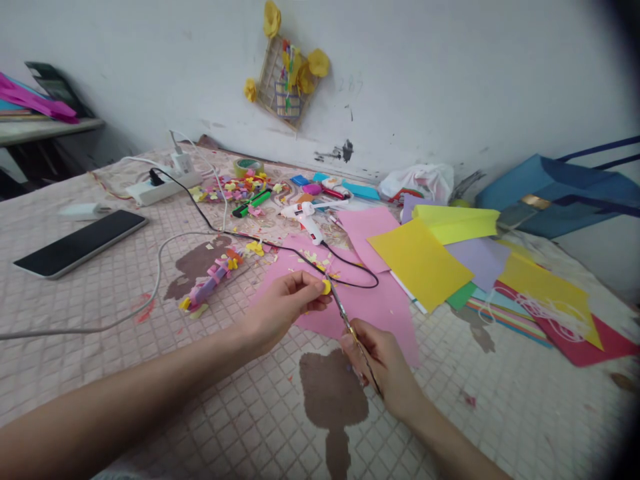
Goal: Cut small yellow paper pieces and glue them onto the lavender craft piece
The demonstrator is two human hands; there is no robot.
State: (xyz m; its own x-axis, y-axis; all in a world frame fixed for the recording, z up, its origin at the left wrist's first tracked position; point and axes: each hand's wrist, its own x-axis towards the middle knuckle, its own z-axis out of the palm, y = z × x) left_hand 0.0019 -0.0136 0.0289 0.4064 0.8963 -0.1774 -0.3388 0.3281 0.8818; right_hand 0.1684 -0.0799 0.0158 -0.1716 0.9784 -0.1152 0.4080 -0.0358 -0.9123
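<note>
My left hand (293, 297) pinches a small yellow piece (326, 287), likely paper or foam, between thumb and fingertips. In my right hand (383, 360) is a pair of scissors (344, 313), seen almost edge-on, its tip beside the yellow piece. Whether the blades touch the piece, I cannot tell. Both hands are above a pink sheet (370, 320) on the table. Just beyond them lie the white glue gun (309, 220) and its black cord. A purple strip (213, 281) trimmed with small pink, yellow and orange pieces rests to the left.
Coloured sheets (423, 263) spread out on the right, with white string (550, 313) over some. A phone (83, 243) and a power strip (163, 187) are on the left. Loose scraps (240, 188), a green cutter (253, 203) and tape (249, 167) lie toward the wall.
</note>
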